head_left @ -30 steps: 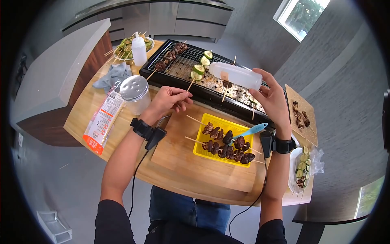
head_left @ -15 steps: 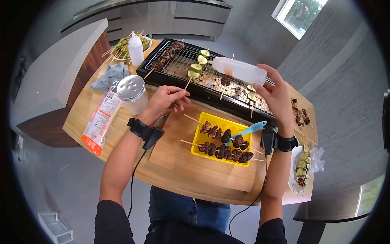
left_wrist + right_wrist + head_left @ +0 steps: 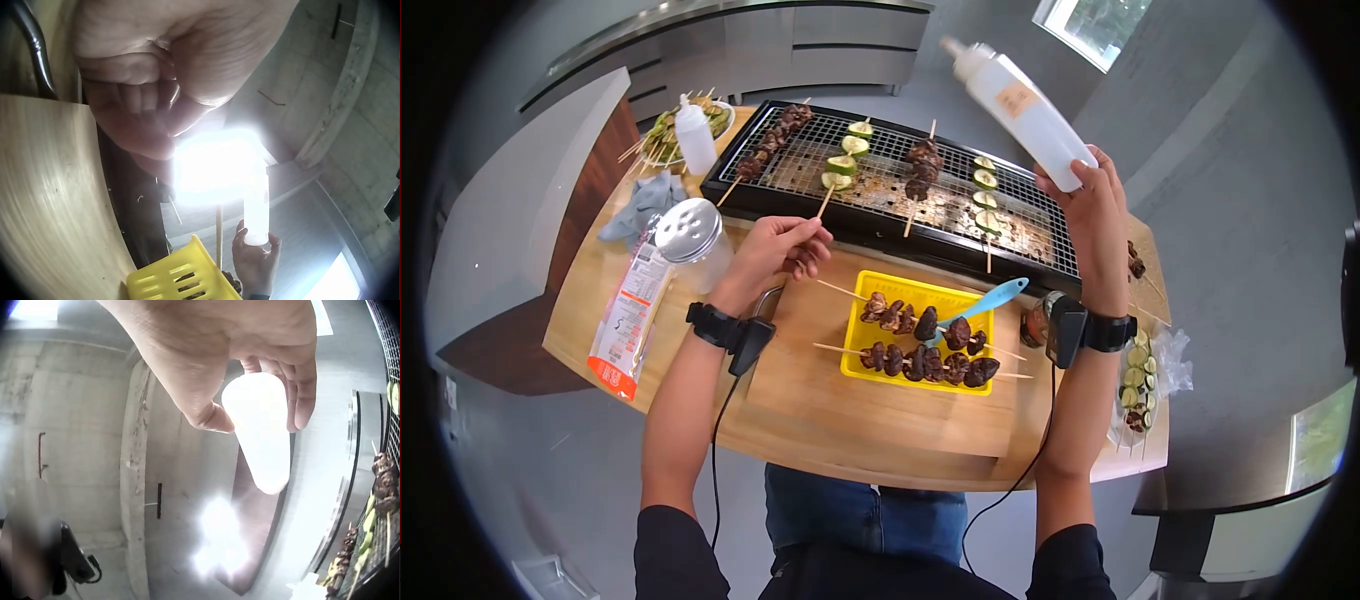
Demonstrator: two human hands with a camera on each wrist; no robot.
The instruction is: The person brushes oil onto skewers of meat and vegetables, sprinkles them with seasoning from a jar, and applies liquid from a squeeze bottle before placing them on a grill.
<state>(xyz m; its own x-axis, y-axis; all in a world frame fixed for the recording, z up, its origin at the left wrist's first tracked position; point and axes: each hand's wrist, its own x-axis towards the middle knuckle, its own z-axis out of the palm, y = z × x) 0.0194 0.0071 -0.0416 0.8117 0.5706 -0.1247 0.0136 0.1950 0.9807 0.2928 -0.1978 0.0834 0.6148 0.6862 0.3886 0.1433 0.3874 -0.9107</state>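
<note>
My left hand (image 3: pixel 772 258) pinches the stick end of a skewer of zucchini slices (image 3: pixel 840 164), which lies across the wire grill (image 3: pixel 880 225). High over the grill's right side, my right hand (image 3: pixel 1100 225) grips a white squeeze bottle (image 3: pixel 1028 118) near its base, the nozzle tilted up and to the left. The right wrist view shows the thumb and fingers around the bottle (image 3: pixel 259 431). Also on the grill lie a skewer of dark brown chunks (image 3: pixel 770 145) at the left, another dark skewer (image 3: pixel 923 165), and a second zucchini skewer (image 3: pixel 986 200).
On the board before the grill, a yellow basket (image 3: pixel 918 283) bears dark skewers and a blue-handled utensil (image 3: pixel 1000 294). To the left stand a shaker jar (image 3: pixel 689 232), a packet (image 3: pixel 628 320), a cloth (image 3: pixel 643 205) and another squeeze bottle (image 3: pixel 695 140). Zucchini skewers (image 3: pixel 1135 375) lie at the right.
My right hand has lifted the squeeze bottle away from above the grill and tipped its nozzle upward. My left hand still pinches the zucchini skewer's stick. The head view has shifted slightly.
</note>
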